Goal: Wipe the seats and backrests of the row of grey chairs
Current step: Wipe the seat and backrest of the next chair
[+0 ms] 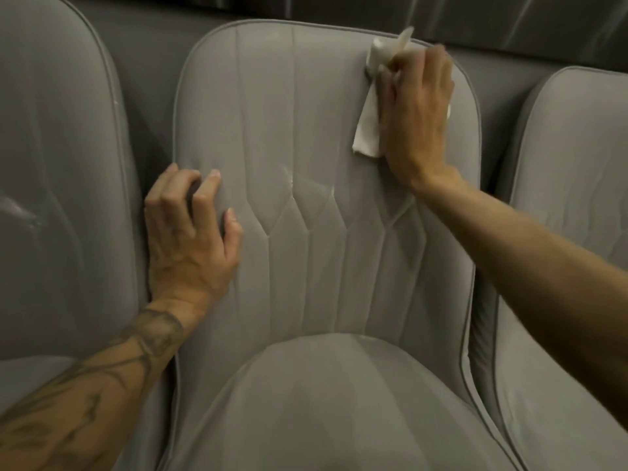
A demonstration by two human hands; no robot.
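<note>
A grey padded chair fills the middle of the view, its stitched backrest (306,147) upright and its seat (333,402) bulging toward me. My right hand (416,120) lies flat on the upper right of the backrest and presses a white cloth (372,107) against it; the cloth sticks out above and to the left of the fingers. My left hand (190,232) rests on the backrest's left edge with its fingers bent and the fingertips on the fabric, holding nothing.
A second grey chair (57,185) stands close on the left and a third grey chair (571,205) on the right, with narrow gaps between them. A dark grey wall (492,15) runs behind the row.
</note>
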